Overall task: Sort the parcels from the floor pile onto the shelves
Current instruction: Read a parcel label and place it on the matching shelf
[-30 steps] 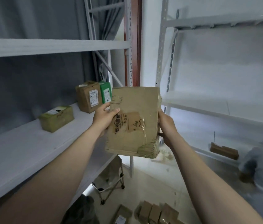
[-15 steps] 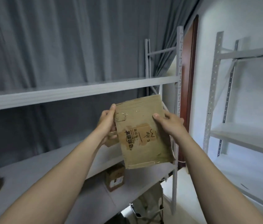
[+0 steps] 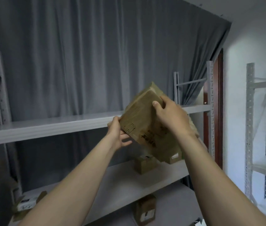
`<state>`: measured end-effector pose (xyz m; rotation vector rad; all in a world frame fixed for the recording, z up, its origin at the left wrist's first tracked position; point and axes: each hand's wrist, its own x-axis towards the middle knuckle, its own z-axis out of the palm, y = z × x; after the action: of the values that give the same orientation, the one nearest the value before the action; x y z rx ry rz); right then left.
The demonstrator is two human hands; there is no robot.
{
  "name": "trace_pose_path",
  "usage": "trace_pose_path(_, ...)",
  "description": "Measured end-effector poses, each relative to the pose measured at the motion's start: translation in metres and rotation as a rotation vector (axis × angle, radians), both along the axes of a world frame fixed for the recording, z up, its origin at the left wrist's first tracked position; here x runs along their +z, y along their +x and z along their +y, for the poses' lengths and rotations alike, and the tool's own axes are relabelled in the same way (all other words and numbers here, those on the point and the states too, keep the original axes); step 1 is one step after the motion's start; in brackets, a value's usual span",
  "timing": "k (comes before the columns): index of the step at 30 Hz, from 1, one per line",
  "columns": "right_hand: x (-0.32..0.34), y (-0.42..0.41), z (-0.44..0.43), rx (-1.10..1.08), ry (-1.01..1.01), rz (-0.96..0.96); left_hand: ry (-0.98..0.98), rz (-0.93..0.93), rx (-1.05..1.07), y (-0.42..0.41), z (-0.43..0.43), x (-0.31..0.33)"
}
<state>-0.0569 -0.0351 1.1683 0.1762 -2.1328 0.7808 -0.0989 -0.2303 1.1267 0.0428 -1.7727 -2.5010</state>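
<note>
A brown cardboard parcel (image 3: 143,121) with dark print and tape is tilted in the air in front of the upper shelf (image 3: 50,128). My right hand (image 3: 171,116) grips its upper right edge, thumb on the front face. My left hand (image 3: 118,134) holds its lower left corner, fingers underneath. The parcel's top corner rises above the shelf board's level.
On the middle shelf (image 3: 124,185) stand two brown boxes (image 3: 145,164) (image 3: 174,156) behind the parcel, and a flat labelled parcel (image 3: 26,203) lies at the left. Another box (image 3: 145,209) sits lower down. Grey curtain behind; a second white rack (image 3: 250,128) stands at the right.
The view has swung up and left toward the upper shelf. Both hands raised the parcel and turned it, my right hand moving to its top edge and my left hand to its lower corner.
</note>
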Motion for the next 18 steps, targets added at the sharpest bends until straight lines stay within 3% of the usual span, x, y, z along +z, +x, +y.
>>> trace_pose_path(3, 0.028, 0.007, -0.038, -0.070, 0.067, 0.134, 0.186, -0.046, -0.083, 0.004, -0.013, 0.004)
trace_pose_path(8, 0.065, 0.001, -0.118, -0.043, 0.269, 0.169, 0.521, -0.063, -0.171, 0.001, -0.035, 0.007)
trace_pose_path(12, 0.069, -0.012, -0.172, 0.049, 0.458, 0.288, 0.652, -0.035, -0.173, -0.005, -0.051, 0.008)
trace_pose_path(18, 0.066, -0.042, -0.237, 0.266, 0.690, 0.394, 0.695, 0.059, -0.156, -0.026, -0.084, 0.012)
